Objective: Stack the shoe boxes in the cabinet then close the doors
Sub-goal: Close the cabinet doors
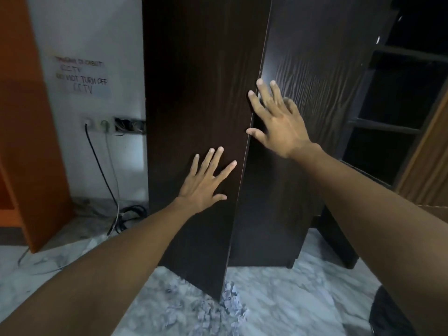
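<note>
The two dark wood cabinet doors stand in front of the person: the left door (194, 98) and the right door (303, 98), their inner edges not yet meeting flush, the left one's free edge standing proud toward us. The left hand (206, 183) lies flat on the left door, fingers spread and straight; the right hand (276, 120) is spread on the right door just beside the seam. No shoe boxes are in sight (they would be behind the doors, so I cannot tell how they are stacked). This looks like the closing step, nearly done. Next, I'd judge, an even push on both panels until the edges line up. Off left, a handwritten notice (81, 76) hangs above wall sockets (97, 123), cables (126, 214) trailing onto the marble floor (278, 299).
</note>
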